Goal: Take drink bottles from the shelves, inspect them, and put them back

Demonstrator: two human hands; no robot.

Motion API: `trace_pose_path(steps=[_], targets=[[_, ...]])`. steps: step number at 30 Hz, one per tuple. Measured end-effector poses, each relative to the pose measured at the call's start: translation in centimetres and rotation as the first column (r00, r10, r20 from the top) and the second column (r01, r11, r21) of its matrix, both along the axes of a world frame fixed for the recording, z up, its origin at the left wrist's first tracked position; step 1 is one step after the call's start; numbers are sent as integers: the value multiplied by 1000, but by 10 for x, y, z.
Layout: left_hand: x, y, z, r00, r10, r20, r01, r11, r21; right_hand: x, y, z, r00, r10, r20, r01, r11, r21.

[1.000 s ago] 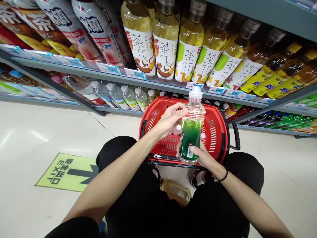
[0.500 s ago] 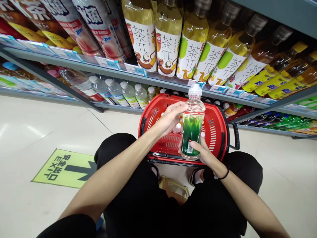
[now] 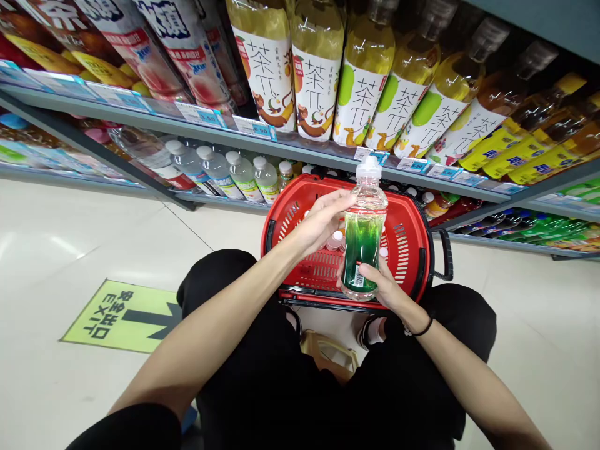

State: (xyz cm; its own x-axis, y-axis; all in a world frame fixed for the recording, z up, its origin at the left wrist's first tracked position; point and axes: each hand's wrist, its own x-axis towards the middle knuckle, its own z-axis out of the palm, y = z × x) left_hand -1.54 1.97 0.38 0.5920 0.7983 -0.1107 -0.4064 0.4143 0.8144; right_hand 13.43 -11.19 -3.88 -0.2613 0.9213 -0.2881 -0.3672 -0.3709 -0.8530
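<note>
A clear drink bottle [image 3: 363, 240] with a white cap [image 3: 369, 167] and a green lower part stands nearly upright over the red basket. My right hand [image 3: 385, 287] grips it near the base, thumb across the front beside a barcode label. From the left, my left hand [image 3: 323, 219] has its fingers on the bottle's shoulder, close to a red band; the fingertips behind it are hidden. Inside the red shopping basket [image 3: 295, 215], several small bottles with pale caps [image 3: 335, 240] are partly covered by my hands and the held bottle.
Ahead runs a store shelf [image 3: 300, 149] with price tags and tall tea bottles [image 3: 360, 103]. Smaller bottles [image 3: 239, 178] line the lower level. The basket's black handle [image 3: 445, 256] juts right. A yellow-green exit sign [image 3: 112, 315] marks the floor at left. My knees flank the basket.
The shelf and its bottles sit slightly higher in view, from a small head shift. Both hands keep the same hold on the bottle.
</note>
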Motion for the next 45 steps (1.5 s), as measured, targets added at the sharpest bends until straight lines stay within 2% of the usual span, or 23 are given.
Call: trace_pose_path(steps=[9, 16, 19, 22, 25, 29, 34, 40, 45], targets=[[1, -1, 0, 1000, 6, -8, -6, 1000, -2, 0, -1, -4, 1000, -15, 13, 15, 999, -32], [1, -1, 1, 1000, 14, 5, -14, 1000, 3, 0, 2, 1, 1000, 9, 4, -9, 1000, -18], [0, -1, 3, 999, 52, -17, -51, 998, 31, 0, 4, 3, 1000, 15, 4, -15, 1000, -6], [-1, 1, 2, 987, 143, -66, -138, 987, 78, -1, 7, 4, 984, -92, 154, 81, 994, 78], [0, 2, -1, 972, 210, -109, -196, 972, 129, -3, 11, 4, 918, -212, 335, 169, 974, 152], [4, 1, -5, 964, 239, -118, -227, 968, 108, 0, 11, 8, 910, -193, 368, 163, 980, 111], [3, -1, 1, 992, 110, -68, -100, 986, 133, 10, 4, 13, 949, -89, 302, 75, 995, 58], [-6, -3, 11, 997, -63, 54, 56, 991, 122, 12, 0, 10, 988, 58, 142, -60, 998, 13], [-11, -5, 14, 976, -184, 115, 164, 973, 161, 5, 3, 7, 952, 44, 302, -70, 995, 75]])
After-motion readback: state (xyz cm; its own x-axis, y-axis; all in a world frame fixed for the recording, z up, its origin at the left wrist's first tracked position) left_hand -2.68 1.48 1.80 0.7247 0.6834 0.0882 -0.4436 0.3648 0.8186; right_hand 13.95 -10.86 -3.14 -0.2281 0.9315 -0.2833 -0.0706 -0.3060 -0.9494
